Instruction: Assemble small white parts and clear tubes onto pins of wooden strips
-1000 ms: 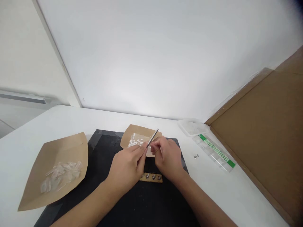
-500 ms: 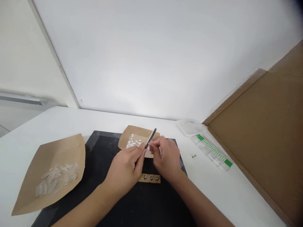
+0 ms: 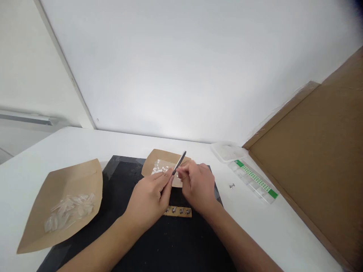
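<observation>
My left hand (image 3: 150,196) pinches a slim black-and-white nail file (image 3: 179,162) between thumb and fingers, its free end pointing up and away. My right hand (image 3: 198,184) is closed beside the file, fingertips pinched together near its lower part. Whatever those fingertips hold is too small and blurred to name. Just below the hands, a narrow tan strip (image 3: 177,211) carries several small shiny metal pieces; my left hand hides its left end. Behind the hands, a brown paper tray (image 3: 159,154) holds small white pieces on a clear sheet, partly covered by my fingers.
A larger brown paper tray (image 3: 73,170) with clear plastic pieces (image 3: 70,211) stands at left. A black mat (image 3: 170,245) lies beneath my hands. To the right are a small metal piece (image 3: 231,186), a clear compartment case with a green label (image 3: 256,181), a translucent lid (image 3: 228,152) and a cardboard panel (image 3: 309,151).
Both hands and the nail file have shifted very slightly left and up in view. More of the tan strip's left part shows now. The grips look the same.
</observation>
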A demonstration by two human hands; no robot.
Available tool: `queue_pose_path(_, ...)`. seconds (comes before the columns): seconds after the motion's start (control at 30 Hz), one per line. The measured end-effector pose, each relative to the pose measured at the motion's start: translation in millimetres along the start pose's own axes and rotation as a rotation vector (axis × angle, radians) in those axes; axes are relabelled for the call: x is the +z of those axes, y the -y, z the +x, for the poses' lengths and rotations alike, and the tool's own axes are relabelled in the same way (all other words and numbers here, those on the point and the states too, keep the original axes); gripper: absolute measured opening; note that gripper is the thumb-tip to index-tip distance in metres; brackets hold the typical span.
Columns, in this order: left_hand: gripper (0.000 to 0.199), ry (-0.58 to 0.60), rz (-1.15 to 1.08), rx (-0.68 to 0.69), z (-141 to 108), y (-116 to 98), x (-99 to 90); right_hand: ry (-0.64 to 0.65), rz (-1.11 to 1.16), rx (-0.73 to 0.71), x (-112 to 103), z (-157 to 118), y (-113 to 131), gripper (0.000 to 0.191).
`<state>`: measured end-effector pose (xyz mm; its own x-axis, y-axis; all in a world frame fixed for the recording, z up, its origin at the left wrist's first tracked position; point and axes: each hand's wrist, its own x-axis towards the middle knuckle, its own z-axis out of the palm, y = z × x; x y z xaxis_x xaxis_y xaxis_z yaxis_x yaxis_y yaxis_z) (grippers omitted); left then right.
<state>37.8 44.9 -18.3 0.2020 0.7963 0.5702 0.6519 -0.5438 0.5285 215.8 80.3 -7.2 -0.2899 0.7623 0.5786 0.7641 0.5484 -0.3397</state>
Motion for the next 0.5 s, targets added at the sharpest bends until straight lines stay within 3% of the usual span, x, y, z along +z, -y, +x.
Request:
queue_pose_path(0.17,0.034,0.041,-0.001,-0.006,0,2,-1.1,0.089,0.066,-0.027,2,-1,0,0.018)
queue_pose_path(0.3,0.033,0.006,0.01,-0.033,5,6,-5.8,0.013,0.101,0.005,0,-1,-1,0.017)
queue_pose_path(0.4,0.035,-0.043,0.195,-0.139,11,13,-15.6,-0.019,0.122,-0.003,-3,-4,-4,0.017)
queue_pose_path(0.5,0.036,0.046,0.497,-0.323,18,24,-32.3,-0.089,0.143,-0.01,-5,-12,-6,0.015)
